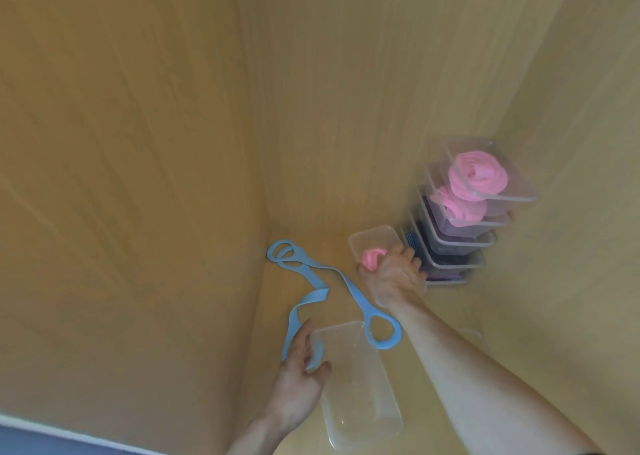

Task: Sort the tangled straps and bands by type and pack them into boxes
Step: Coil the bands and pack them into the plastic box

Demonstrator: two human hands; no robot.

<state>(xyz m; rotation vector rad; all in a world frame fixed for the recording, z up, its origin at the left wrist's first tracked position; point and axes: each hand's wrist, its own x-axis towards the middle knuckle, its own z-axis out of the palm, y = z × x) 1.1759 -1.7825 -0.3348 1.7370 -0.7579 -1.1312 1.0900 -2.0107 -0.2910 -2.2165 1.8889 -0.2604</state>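
While the right hand (394,278) curls its fingers round a pink band roll (371,257) inside a small clear box (367,238), the left hand (298,375) lies on the near end of a blue strap (311,297). It appears to pinch the strap between thumb and fingers, though motion blur leaves this uncertain. The strap runs loose across the wood-toned desk (173,212), with one looped end far left and the other draped over the rim of a large clear box (360,402) just beside the left hand. A leaning stack of clear boxes (460,243) stands just right of the small box. Its top two boxes hold pink rolls (478,174); the lower ones hold darker contents that cannot be made out.
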